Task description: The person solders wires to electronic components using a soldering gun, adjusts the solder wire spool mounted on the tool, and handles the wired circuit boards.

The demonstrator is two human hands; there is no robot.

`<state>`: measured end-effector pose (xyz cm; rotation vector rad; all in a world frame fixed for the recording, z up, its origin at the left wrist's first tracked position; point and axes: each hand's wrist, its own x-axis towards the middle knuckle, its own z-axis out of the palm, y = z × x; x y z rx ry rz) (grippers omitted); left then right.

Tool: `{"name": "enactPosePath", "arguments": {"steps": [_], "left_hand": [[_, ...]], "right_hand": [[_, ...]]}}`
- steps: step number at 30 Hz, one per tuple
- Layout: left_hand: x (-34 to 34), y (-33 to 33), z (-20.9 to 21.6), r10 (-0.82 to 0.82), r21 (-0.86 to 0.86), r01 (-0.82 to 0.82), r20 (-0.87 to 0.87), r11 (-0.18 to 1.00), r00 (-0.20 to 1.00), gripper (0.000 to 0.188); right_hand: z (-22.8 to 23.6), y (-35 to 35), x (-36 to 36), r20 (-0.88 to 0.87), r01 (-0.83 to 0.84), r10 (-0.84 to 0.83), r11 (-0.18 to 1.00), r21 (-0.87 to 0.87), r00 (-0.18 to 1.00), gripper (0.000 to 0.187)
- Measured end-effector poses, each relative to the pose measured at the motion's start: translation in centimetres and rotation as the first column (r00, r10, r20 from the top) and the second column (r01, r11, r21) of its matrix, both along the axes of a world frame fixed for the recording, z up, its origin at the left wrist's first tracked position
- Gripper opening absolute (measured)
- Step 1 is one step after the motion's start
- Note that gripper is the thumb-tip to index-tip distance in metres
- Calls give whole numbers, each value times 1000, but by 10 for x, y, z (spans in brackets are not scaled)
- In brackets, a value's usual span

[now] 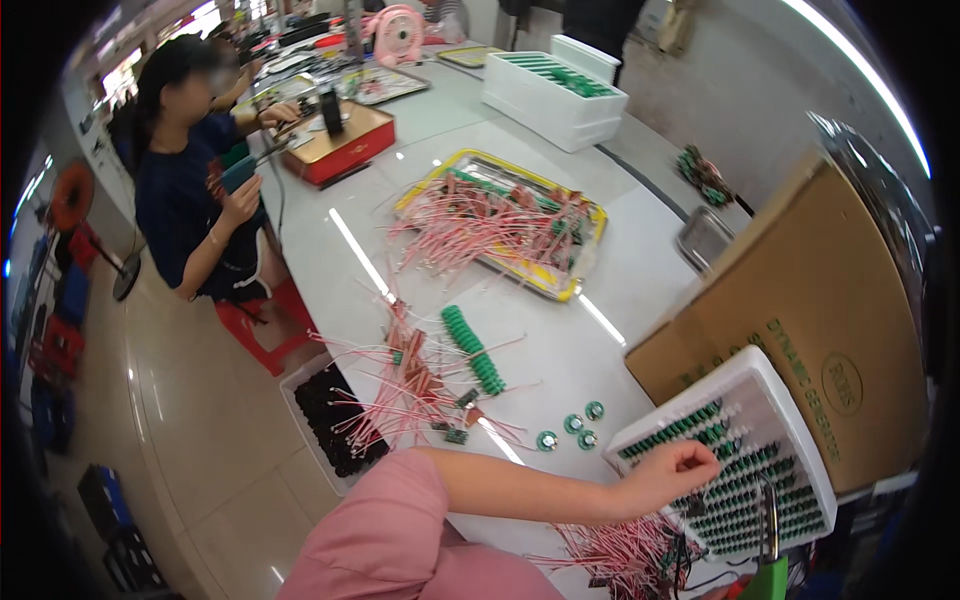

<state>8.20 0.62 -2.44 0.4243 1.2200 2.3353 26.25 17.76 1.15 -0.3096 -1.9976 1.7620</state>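
Note:
My left hand point(676, 474) reaches over a white foam tray point(757, 364) holding rows of small green round parts. Its thumb and fingers are pinched together; whatever may be between them I cannot make out. At the lower edge, only a sliver of my right hand point(716, 593) shows, beside a green-handled tool point(766, 581) with a metal shaft. Its fingers are hidden. Under my left forearm lies a bundle of pink and white wires point(625, 548). Several loose round green boards point(587, 439) rest on the table left of the tray.
A cardboard box point(800, 300) stands behind the tray. Farther off are a yellow-rimmed tray point(470, 155) of wired boards and a white foam box point(550, 110). A green stack point(472, 350) lies near more wired boards point(415, 375). A co-worker point(200, 170) sits at left, near a black-filled bin point(300, 380).

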Motion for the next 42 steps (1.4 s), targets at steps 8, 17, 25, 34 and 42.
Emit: {"name": "enactPosePath", "arguments": {"steps": [8, 17, 25, 34, 42], "left_hand": [[10, -3, 3, 11, 141, -3, -51, 990, 999, 19], [8, 0, -10, -20, 164, 27, -42, 986, 999, 19], [11, -13, -18, 27, 162, -22, -29, 987, 999, 21], [14, -8, -30, 68, 192, -66, -4, 979, 998, 18], [18, -11, -34, 89, 186, -89, 5, 979, 996, 21]], "right_hand": [[11, -11, 17, 10, -68, 70, 987, -149, 997, 30], [16, -12, 44, 47, -57, 77, 938, -343, 996, 32], [43, -28, 48, 212, -37, 150, 886, -462, 966, 33], [52, -88, 47, 146, 26, 5, 978, -207, 989, 21], [54, -139, 42, -36, 67, -62, 986, 153, 997, 19]]}}
